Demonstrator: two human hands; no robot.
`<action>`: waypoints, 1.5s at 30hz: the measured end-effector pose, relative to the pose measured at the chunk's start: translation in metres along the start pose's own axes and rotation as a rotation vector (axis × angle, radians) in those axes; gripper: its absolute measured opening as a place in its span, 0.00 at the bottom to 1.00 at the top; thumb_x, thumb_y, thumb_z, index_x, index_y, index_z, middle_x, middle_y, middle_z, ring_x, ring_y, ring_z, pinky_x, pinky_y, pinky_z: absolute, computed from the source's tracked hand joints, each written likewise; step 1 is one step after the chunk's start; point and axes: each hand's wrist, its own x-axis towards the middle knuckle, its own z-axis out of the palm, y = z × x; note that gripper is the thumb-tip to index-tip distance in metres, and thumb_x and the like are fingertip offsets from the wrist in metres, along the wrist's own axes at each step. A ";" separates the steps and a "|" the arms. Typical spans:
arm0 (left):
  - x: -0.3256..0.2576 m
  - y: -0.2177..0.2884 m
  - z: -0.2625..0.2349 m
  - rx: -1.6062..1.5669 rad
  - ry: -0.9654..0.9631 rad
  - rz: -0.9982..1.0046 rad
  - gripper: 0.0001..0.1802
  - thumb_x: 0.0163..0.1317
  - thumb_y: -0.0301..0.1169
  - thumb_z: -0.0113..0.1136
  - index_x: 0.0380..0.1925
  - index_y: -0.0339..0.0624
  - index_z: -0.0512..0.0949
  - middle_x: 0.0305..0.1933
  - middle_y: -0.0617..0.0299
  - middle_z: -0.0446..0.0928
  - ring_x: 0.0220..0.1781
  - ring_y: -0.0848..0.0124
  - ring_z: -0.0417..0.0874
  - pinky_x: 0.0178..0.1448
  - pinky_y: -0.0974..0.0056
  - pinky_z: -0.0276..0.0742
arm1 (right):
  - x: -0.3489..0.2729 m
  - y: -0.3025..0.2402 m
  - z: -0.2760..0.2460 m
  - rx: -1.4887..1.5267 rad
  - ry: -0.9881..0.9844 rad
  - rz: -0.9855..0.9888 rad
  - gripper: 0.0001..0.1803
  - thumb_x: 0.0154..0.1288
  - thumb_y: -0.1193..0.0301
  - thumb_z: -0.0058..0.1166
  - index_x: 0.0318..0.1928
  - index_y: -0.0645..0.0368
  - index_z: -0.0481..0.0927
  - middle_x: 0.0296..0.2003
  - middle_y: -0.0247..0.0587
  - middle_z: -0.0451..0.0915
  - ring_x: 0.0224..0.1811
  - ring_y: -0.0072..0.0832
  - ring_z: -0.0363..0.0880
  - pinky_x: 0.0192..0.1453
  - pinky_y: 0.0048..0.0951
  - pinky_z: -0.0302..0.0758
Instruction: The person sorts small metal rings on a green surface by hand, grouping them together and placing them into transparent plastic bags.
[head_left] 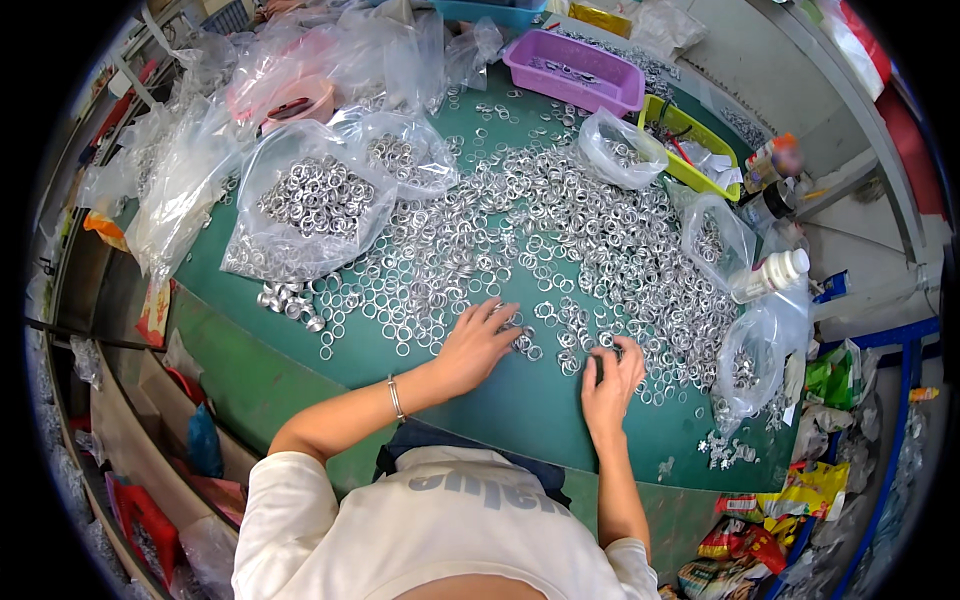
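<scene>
Many small silver metal rings [450, 245] lie in a broad heap across the green tabletop [500, 420]. My left hand [478, 345] is over the near edge of the heap, palm down with its fingers spread, and a few rings sit by its fingertips. To the right, my right hand [612, 385] is near a small cluster of rings [572, 330]. Its thumb and index finger are apart, with the other fingers bent; no ring shows between them. Whether the fingertips touch rings cannot be made out.
Clear plastic bags of rings [318, 195] stand at the left. A purple basket [575, 70] and a yellow-green basket [700, 150] are at the back. A white bottle [770, 275] and another open bag [750, 365] line the right edge. Shelves with packets [810, 490] stand beyond it.
</scene>
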 end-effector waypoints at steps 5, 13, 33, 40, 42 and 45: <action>0.007 -0.018 0.007 -0.054 0.134 -0.040 0.15 0.54 0.22 0.60 0.43 0.39 0.79 0.52 0.55 0.73 0.56 0.54 0.71 0.57 0.56 0.71 | 0.011 -0.021 0.000 -0.040 -0.073 -0.065 0.26 0.59 0.70 0.59 0.59 0.58 0.72 0.61 0.50 0.66 0.67 0.50 0.59 0.68 0.51 0.54; 0.011 -0.014 -0.005 -0.003 0.207 -0.165 0.19 0.51 0.19 0.57 0.46 0.38 0.79 0.56 0.53 0.70 0.58 0.55 0.68 0.58 0.53 0.64 | -0.007 -0.021 -0.002 -0.031 -0.406 -0.202 0.22 0.59 0.67 0.61 0.55 0.54 0.77 0.65 0.51 0.63 0.71 0.51 0.54 0.70 0.60 0.47; -0.042 0.007 0.001 -0.080 0.064 -0.097 0.07 0.54 0.23 0.63 0.34 0.39 0.79 0.49 0.57 0.74 0.48 0.61 0.73 0.49 0.58 0.65 | 0.011 -0.060 0.014 0.129 -0.307 -0.255 0.22 0.59 0.67 0.60 0.56 0.55 0.76 0.63 0.44 0.68 0.70 0.50 0.56 0.68 0.60 0.52; -0.048 0.007 -0.001 -0.148 0.130 -0.095 0.11 0.52 0.22 0.63 0.37 0.39 0.77 0.45 0.58 0.75 0.45 0.60 0.75 0.47 0.58 0.67 | 0.009 -0.043 0.021 -0.107 -0.204 -0.184 0.16 0.60 0.71 0.58 0.50 0.58 0.78 0.59 0.43 0.70 0.69 0.47 0.59 0.68 0.63 0.50; -0.047 0.010 0.000 -0.175 0.121 -0.106 0.14 0.52 0.21 0.64 0.40 0.39 0.77 0.45 0.57 0.75 0.45 0.60 0.75 0.47 0.58 0.67 | 0.020 -0.046 0.025 -0.024 -0.150 -0.179 0.14 0.59 0.74 0.57 0.48 0.58 0.79 0.58 0.44 0.70 0.68 0.49 0.60 0.67 0.61 0.51; -0.044 0.015 0.005 -0.206 0.100 -0.090 0.17 0.52 0.21 0.63 0.44 0.40 0.76 0.46 0.57 0.75 0.46 0.59 0.75 0.48 0.58 0.67 | 0.044 -0.064 0.047 0.053 -0.165 -0.269 0.14 0.59 0.74 0.57 0.47 0.58 0.79 0.58 0.44 0.70 0.67 0.49 0.61 0.68 0.60 0.51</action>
